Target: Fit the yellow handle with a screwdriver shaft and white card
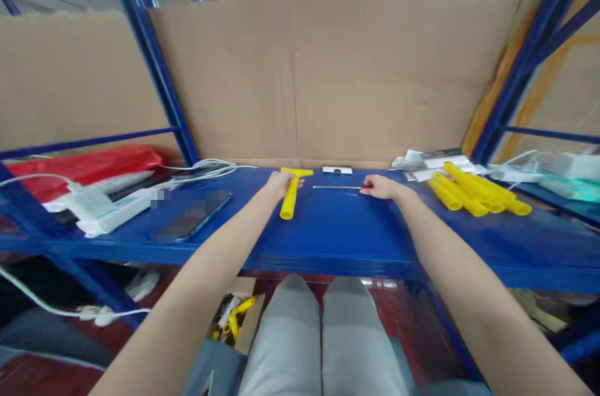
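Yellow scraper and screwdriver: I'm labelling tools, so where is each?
Yellow scraper (pixel 289 199), head view, on its handle, under the left hand.
Screwdriver (pixel 335 187), head view, on its metal shaft.

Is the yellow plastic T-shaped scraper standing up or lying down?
Lying down. The yellow plastic T-shaped scraper rests flat on the blue metal shelf, with the left hand on it.

My bench is a warehouse storeroom: blue steel racking (pixel 154 65), cardboard backing (pixel 328 71), a stock pile of yellow handles (pixel 473 193).

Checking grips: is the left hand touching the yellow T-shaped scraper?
Touching. The head view shows the left hand wrapped on the yellow scraper near its crossbar.
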Motion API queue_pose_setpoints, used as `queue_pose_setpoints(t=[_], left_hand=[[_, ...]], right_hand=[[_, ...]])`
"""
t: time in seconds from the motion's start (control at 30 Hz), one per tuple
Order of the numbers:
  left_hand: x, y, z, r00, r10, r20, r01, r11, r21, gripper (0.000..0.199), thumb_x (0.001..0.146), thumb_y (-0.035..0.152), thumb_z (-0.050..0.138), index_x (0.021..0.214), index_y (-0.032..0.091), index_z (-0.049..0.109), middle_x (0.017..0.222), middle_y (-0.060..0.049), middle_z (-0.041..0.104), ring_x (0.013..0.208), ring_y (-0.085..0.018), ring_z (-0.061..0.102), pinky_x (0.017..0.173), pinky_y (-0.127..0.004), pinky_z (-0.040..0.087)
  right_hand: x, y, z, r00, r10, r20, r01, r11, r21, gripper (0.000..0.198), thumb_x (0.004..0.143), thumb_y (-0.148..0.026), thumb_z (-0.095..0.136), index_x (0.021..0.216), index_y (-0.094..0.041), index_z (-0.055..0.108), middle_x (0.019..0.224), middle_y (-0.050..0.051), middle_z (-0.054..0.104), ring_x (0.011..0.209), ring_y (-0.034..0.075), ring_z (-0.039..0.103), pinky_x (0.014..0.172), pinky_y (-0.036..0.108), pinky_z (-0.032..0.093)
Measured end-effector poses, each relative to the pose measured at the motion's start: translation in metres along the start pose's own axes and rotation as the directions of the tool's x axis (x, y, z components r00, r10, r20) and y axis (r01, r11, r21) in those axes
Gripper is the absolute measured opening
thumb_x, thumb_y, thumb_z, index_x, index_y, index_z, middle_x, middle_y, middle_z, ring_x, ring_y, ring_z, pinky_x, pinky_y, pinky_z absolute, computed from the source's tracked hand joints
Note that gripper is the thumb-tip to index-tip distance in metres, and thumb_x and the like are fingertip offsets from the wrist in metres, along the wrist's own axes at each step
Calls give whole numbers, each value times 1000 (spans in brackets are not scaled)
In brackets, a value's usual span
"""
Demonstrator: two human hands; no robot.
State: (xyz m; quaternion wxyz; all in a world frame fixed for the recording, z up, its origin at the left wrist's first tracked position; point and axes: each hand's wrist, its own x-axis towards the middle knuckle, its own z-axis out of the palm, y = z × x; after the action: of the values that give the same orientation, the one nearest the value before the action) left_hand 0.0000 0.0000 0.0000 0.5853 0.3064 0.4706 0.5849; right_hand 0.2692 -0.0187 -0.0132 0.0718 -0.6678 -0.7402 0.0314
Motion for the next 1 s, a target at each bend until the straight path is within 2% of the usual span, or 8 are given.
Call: queue_pose_setpoints(t=[0.2, 0.37, 0.53, 0.73, 1.0], left_hand=[[2, -15, -1, 996, -67, 66, 68, 998, -9, 49, 82, -8, 42, 130, 1, 45, 94, -19, 70, 57, -18, 69, 54, -28, 60], [-2, -24, -2, 983, -99, 153, 93, 994, 50, 50, 83, -8, 41, 132, -4, 41, 93, -22, 69, 54, -18, 68, 52, -29, 59], [-6, -29, -2, 957, -179, 230, 151, 980, 133, 52, 82, -8, 39, 134, -8, 38, 98, -28, 69, 62, -22, 71, 57, -30, 60], [-5, -29, -2, 943, -195, 270, 151, 973, 173, 50, 83, -7, 39, 133, -10, 39, 94, -28, 70, 60, -21, 71, 58, -29, 59], [-14, -28, 2, 954, -167, 251, 122, 975, 186, 53, 83, -7, 39, 136, -13, 34, 84, -24, 72, 52, -18, 67, 56, -28, 58]], right_hand=[[-4, 10, -9, 992, 99, -74, -106, 990, -93, 22, 88, -33, 50, 103, -21, 60, 110, 12, 69, 104, 28, 63, 85, 41, 44], [0, 22, -16, 962, 133, -237, -149, 987, -53, 26, 87, -35, 50, 106, -19, 59, 109, 14, 69, 105, 31, 62, 87, 46, 42], [3, 27, -20, 932, 5, -363, 6, 1000, 28, 22, 83, -38, 56, 96, -22, 61, 97, 9, 72, 92, 27, 65, 77, 38, 46], [-6, 15, -26, 933, -108, -342, 128, 991, 38, 17, 79, -37, 61, 83, -21, 60, 89, 7, 72, 81, 22, 66, 72, 33, 45], [-4, 7, -25, 923, -181, -340, 193, 981, 0, 17, 79, -38, 61, 84, -22, 60, 88, 5, 72, 79, 22, 64, 74, 34, 43]])
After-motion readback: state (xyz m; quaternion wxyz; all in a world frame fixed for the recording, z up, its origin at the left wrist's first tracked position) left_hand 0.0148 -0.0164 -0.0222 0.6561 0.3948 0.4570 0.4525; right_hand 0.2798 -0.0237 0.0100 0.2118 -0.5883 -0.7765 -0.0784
